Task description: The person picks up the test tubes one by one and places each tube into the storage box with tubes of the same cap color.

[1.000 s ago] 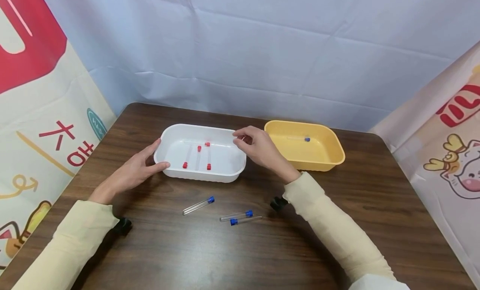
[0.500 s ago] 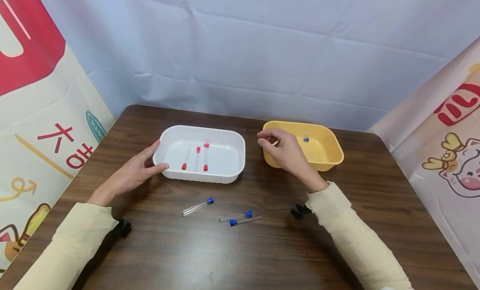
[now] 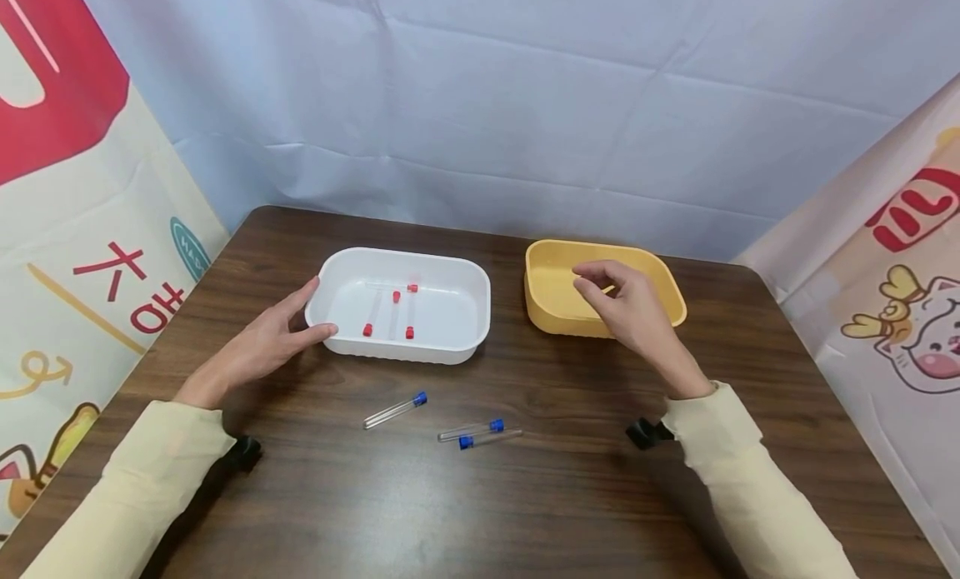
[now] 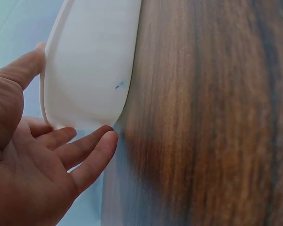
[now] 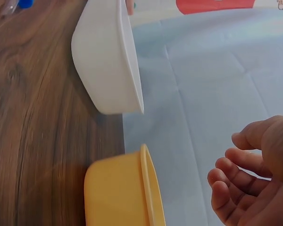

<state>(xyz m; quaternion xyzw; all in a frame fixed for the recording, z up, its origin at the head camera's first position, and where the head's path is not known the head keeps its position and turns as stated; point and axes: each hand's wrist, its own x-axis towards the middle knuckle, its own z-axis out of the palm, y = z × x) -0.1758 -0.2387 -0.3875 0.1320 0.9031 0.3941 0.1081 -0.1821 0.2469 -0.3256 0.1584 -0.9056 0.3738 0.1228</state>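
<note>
My left hand (image 3: 262,346) rests against the left end of the white tray (image 3: 408,355), its thumb at the rim and its relaxed fingers touching the wall in the left wrist view. Inside this tray lie several clear test tubes with red caps (image 3: 396,296). Over the yellow tray (image 3: 551,312) hovers my right hand (image 3: 633,308), fingers loosely bent; the right wrist view shows nothing between them. It hides part of that tray's inside. Three blue-capped test tubes lie on the table: one alone (image 3: 395,411), and a pair, a rear tube (image 3: 470,431) and a front tube (image 3: 491,438).
The trays stand side by side near the back of the dark wooden table (image 3: 360,496), with a strip of wood between them. A pale cloth (image 3: 487,104) hangs behind, and printed cloths (image 3: 911,312) hang at both sides.
My right hand has moved right, from the right end of the white tray to above the yellow tray. It now covers the blue-capped tube seen there earlier. My left hand stays put.
</note>
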